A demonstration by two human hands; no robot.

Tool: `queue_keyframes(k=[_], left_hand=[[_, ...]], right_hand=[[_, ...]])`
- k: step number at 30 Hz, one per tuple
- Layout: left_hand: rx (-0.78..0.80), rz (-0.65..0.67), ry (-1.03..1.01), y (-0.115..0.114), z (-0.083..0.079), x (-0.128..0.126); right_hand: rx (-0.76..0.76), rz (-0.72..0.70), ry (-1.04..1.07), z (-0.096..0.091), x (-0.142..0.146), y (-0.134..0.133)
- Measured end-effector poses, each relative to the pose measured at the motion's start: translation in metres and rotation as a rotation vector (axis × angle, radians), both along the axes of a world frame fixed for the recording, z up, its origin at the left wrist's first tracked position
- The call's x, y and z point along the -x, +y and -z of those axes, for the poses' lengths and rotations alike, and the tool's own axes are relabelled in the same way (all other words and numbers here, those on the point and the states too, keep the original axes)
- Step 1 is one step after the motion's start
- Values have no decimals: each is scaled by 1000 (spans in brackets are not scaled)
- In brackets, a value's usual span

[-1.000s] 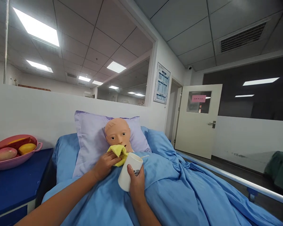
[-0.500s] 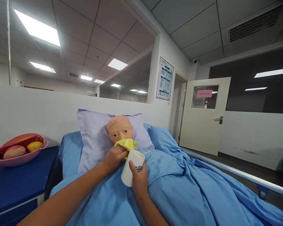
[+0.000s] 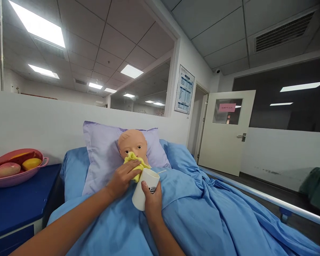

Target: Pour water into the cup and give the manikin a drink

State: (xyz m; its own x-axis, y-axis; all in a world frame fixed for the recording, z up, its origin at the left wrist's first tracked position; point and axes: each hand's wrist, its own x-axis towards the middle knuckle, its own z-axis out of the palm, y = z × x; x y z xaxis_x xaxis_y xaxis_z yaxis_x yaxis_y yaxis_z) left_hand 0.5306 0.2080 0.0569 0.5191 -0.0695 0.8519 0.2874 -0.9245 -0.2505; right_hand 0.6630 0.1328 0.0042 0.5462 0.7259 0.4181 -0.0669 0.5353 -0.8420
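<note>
A bald manikin head (image 3: 133, 140) rests on a lilac pillow (image 3: 100, 153), its body under a blue quilt (image 3: 186, 199). My left hand (image 3: 125, 176) is closed on a yellow cloth (image 3: 134, 158), which lies against the manikin's mouth and nose area and hides it. In my right hand (image 3: 153, 199) is a white paper cup (image 3: 141, 193) with a black striped mark, tilted just below the cloth. My right thumb lies over the cup's near side. A thin pale stick or straw (image 3: 162, 171) shows beside the cup's rim.
On the left, a blue bedside cabinet (image 3: 24, 202) carries a pink basket (image 3: 18, 182) with fruit in it. A bed rail (image 3: 266, 201) runs along the right side. Behind it are a cream door (image 3: 221, 149) standing ajar and a dark green covered object (image 3: 316, 188).
My left hand has turned so its back and spread fingers show over the cloth, which is now bunched higher on the face. The cup stays in my right hand. The view has shifted slightly.
</note>
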Motion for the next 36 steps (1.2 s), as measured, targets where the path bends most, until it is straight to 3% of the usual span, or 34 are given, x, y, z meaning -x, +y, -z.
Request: queue_keyframes(k=[2, 4, 9, 12, 19, 21, 23, 31, 36], left_hand=[[0, -9, -11, -1, -8, -9], [-10, -39, 21, 2, -7, -15], [-43, -124, 122, 15, 24, -12], [-31, -149, 120, 12, 29, -6], [-110, -30, 60, -9, -25, -17], [-140, -41, 68, -7, -32, -22], [-175, -71, 85, -3, -28, -24], [-199, -172, 104, 6, 18, -14], [-186, -159, 110, -3, 7, -6]], right_hand=[[9, 4, 10, -1, 0, 0], [18, 22, 15, -1, -1, 0], [42, 23, 12, 1, -2, 1], [27, 15, 1, 0, -1, 0], [-12, 32, 30, -3, -1, 0], [9, 17, 46, -3, -1, 1], [18, 14, 58, -3, -2, 1], [10, 8, 53, -4, 0, -2], [-10, 13, 58, -6, 1, -2]])
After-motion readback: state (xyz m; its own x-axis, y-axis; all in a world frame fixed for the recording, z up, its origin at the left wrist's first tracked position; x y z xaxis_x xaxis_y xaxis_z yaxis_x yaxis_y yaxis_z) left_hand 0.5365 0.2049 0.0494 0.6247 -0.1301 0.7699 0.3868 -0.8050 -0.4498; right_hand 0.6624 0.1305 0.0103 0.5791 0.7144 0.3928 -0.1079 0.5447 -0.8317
